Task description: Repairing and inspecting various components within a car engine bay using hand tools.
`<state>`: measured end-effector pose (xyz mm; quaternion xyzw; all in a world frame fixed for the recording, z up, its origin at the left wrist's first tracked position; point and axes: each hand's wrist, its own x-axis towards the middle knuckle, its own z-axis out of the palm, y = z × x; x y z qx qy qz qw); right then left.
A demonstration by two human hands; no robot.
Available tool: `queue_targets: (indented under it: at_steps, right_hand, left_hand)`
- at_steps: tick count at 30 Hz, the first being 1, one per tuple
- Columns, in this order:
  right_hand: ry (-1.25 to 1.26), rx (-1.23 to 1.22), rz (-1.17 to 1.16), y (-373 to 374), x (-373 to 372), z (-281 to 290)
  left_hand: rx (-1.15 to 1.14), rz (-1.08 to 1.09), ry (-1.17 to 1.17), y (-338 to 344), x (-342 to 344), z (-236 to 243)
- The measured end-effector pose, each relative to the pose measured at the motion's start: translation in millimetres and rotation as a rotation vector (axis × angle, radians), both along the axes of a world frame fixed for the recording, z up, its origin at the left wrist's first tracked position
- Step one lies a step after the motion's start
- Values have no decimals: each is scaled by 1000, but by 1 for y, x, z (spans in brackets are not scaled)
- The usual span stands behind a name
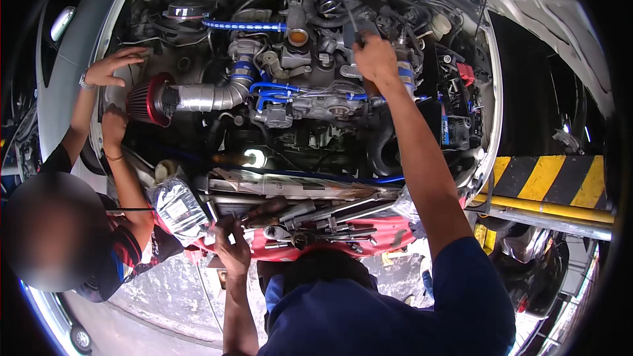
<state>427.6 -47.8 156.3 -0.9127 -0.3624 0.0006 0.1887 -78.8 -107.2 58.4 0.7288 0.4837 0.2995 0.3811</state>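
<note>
My right hand (376,59) is closed around a long thin metal tool (352,18), its shaft reaching forward among the parts at the rear of the engine (306,102). The tool's far end is lost among dark hoses, so its exact kind is unclear. Lower left, my left hand (232,250) has its fingers curled at the left end of a heap of hand tools (316,224). Something dark sits at those fingertips, too small to make out. Under the tools, a red cloth (389,232) covers the car's front edge.
At the left, a co-worker's hands (115,71) rest by the fender, near a red cone air filter (150,99). A silver intake pipe (208,96) runs to the engine. A battery (456,115) sits at the right; a lit lamp (254,158) glows low in front. A striped barrier (550,179) stands right.
</note>
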Motion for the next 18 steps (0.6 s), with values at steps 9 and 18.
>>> queue_targets:
  at_steps: [9,18]
  right_hand:
    - [89,33,-48,87,-23,-31]
    - [22,220,-90,99,-20,-50]
  left_hand:
    - [-24,51,-4,2,-3,2]
    - [-102,72,2,-7,-17,-13]
